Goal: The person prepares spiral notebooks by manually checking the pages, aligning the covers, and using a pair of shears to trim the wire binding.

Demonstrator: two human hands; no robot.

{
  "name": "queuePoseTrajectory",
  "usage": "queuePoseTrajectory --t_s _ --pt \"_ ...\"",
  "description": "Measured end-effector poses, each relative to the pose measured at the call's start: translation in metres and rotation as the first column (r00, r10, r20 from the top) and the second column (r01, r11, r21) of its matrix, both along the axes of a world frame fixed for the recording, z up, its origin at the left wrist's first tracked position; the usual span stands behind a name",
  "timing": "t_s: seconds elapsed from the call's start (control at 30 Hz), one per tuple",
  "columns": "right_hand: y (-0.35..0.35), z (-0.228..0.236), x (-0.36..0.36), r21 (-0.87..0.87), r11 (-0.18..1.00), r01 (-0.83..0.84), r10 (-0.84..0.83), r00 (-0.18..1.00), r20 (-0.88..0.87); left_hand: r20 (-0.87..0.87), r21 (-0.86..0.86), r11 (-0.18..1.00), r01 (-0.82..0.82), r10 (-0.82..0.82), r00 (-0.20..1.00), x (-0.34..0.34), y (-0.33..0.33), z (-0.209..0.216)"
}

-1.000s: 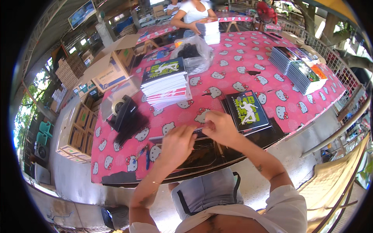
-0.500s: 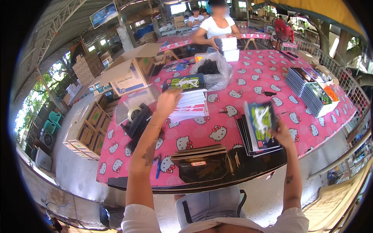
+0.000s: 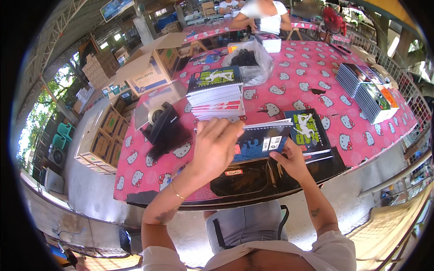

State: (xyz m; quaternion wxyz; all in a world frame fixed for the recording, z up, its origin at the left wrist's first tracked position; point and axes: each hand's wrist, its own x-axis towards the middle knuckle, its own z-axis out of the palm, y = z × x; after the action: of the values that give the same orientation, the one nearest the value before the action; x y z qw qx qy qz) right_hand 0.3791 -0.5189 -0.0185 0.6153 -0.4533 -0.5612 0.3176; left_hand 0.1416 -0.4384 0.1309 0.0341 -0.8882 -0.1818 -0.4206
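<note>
A spiral notebook (image 3: 260, 145) is held up in front of me, its dark back cover with a blue picture and a white barcode label facing me. My right hand (image 3: 291, 159) grips its lower right corner, thumb on the cover. At its left end my left hand (image 3: 217, 143) is closed with fingers curled; the exact pinch is hidden behind the hand. Just beyond is a tall stack of spiral notebooks (image 3: 216, 79), a green-and-white figure on the top cover. More notebooks (image 3: 308, 131) lie right of my right hand. Below the held notebook sits a black cardboard piece (image 3: 239, 183).
A tape dispenser (image 3: 163, 123) and a black stringy bundle (image 3: 171, 141) lie left. Behind are an open carton (image 3: 151, 67) and a plastic bag (image 3: 251, 63). Notebook rows (image 3: 368, 97) stand far right. Across the table a person (image 3: 266, 16) handles notebooks.
My right hand has brought a notebook leftward from the right pile to the middle. My left hand has left the tall stack and come nearer, to the notebook's left end.
</note>
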Motion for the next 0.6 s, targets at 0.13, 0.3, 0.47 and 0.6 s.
queuePoseTrajectory --t_s 0.13,0.3,0.47,0.6 --pt "-0.002 -0.009 -0.006 -0.042 0.999 0.023 -0.019 0.995 0.103 -0.131 0.028 0.999 -0.032 0.036 0.991 0.005 -0.022 0.014" --pt "-0.002 0.007 -0.035 0.009 0.999 -0.054 0.054 0.998 -0.03 -0.256 0.043 0.993 -0.108 0.115 0.96 -0.022 -0.014 -0.023" --pt "0.006 -0.025 -0.06 -0.026 0.999 -0.03 0.028 0.998 -0.06 0.03 -0.144 0.921 -0.363 0.371 0.928 -0.053 -0.028 -0.102" --pt "0.007 -0.019 -0.063 -0.049 0.999 0.023 -0.024 0.999 -0.023 0.439 -0.681 0.731 0.042 0.361 0.823 -0.077 -0.018 -0.177"
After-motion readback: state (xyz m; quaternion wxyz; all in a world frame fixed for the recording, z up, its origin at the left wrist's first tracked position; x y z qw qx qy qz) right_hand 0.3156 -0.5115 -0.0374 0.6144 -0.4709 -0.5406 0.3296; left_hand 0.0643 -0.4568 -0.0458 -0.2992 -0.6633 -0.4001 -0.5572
